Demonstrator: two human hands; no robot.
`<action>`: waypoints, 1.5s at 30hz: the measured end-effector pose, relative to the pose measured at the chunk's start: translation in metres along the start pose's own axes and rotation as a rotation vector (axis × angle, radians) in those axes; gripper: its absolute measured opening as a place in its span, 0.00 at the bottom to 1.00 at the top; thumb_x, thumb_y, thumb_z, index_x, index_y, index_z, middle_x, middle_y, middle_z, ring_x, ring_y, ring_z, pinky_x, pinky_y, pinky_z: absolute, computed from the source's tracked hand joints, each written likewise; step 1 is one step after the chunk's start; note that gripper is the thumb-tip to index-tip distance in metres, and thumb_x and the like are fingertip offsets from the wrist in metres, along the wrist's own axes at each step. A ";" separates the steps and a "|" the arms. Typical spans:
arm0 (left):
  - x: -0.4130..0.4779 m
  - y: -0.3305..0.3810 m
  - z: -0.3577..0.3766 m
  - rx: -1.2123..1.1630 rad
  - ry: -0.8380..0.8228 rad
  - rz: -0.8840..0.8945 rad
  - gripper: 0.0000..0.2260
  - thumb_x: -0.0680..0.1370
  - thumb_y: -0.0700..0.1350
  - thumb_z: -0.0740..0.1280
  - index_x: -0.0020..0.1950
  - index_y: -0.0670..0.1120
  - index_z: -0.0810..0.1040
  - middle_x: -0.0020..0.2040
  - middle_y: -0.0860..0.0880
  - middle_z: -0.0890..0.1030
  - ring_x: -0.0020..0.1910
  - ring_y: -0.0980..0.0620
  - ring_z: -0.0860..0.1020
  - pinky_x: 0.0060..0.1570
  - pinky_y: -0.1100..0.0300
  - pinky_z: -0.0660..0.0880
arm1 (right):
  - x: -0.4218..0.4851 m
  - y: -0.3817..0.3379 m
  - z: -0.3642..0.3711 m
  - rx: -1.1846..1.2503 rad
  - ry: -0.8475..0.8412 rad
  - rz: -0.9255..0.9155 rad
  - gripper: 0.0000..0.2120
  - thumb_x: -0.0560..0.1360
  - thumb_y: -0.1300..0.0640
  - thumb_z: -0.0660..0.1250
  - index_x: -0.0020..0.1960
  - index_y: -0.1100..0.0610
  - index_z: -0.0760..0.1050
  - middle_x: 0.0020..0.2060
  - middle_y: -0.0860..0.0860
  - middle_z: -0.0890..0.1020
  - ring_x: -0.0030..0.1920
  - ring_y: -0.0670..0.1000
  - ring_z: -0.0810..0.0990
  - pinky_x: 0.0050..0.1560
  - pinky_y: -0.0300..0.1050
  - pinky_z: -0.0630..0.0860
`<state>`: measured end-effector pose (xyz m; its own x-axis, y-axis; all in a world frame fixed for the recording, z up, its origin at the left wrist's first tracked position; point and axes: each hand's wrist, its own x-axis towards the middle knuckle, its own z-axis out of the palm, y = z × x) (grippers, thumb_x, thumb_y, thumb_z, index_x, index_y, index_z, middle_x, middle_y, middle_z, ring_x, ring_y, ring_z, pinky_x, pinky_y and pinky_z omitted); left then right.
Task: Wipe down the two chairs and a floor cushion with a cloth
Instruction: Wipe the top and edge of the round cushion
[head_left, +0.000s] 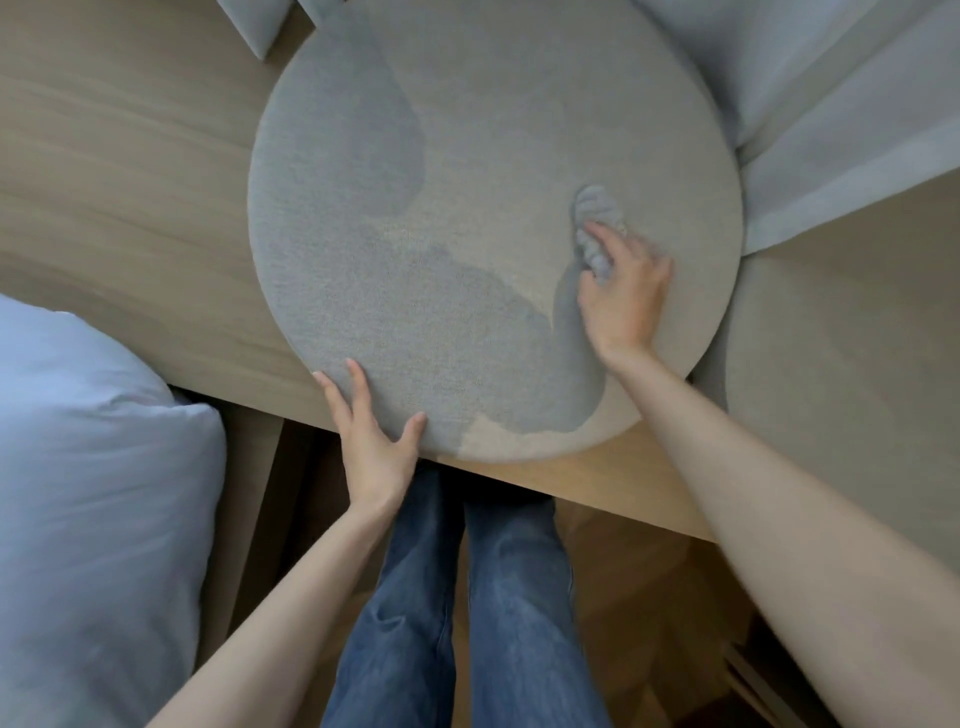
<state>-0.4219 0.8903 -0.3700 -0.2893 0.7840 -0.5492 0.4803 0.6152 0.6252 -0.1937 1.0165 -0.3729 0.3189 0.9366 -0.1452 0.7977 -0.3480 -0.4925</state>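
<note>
A large round grey-beige floor cushion lies flat on a low wooden platform, its near rim hanging slightly over the platform's front edge. Darker damp streaks run down its left side and across its near half. My right hand presses a bunched grey cloth onto the cushion's right part; the hand looks blurred. My left hand rests on the cushion's near left rim, fingers spread on top and thumb on the surface.
White bedding bulges at the left. Pale curtains hang at the top right, beside another beige cushioned surface. A grey pad corner shows at the top left. My jeans-clad legs stand on wood flooring below the platform's edge.
</note>
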 end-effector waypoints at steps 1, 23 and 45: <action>-0.002 0.000 0.003 0.010 0.004 0.009 0.42 0.75 0.42 0.72 0.79 0.50 0.46 0.77 0.46 0.34 0.78 0.49 0.46 0.71 0.60 0.57 | -0.016 -0.010 0.012 0.018 -0.017 -0.020 0.23 0.71 0.67 0.63 0.63 0.51 0.78 0.64 0.49 0.78 0.57 0.55 0.73 0.52 0.37 0.58; -0.037 0.005 0.053 -0.017 0.137 -0.115 0.41 0.76 0.43 0.70 0.79 0.49 0.45 0.78 0.40 0.42 0.76 0.41 0.55 0.74 0.50 0.57 | -0.118 0.024 0.018 0.099 -0.272 -0.311 0.18 0.72 0.67 0.65 0.56 0.50 0.81 0.66 0.50 0.76 0.49 0.54 0.68 0.53 0.44 0.67; -0.053 0.010 0.072 -0.029 0.047 -0.105 0.46 0.73 0.39 0.73 0.79 0.48 0.43 0.77 0.45 0.33 0.78 0.47 0.45 0.75 0.51 0.55 | -0.150 0.098 -0.017 0.124 -0.300 -0.301 0.28 0.76 0.65 0.64 0.71 0.45 0.68 0.69 0.45 0.72 0.50 0.50 0.68 0.47 0.30 0.63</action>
<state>-0.3423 0.8491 -0.3745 -0.3756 0.7177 -0.5864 0.4213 0.6958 0.5817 -0.1545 0.8414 -0.3854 -0.0959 0.9723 -0.2133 0.7587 -0.0673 -0.6480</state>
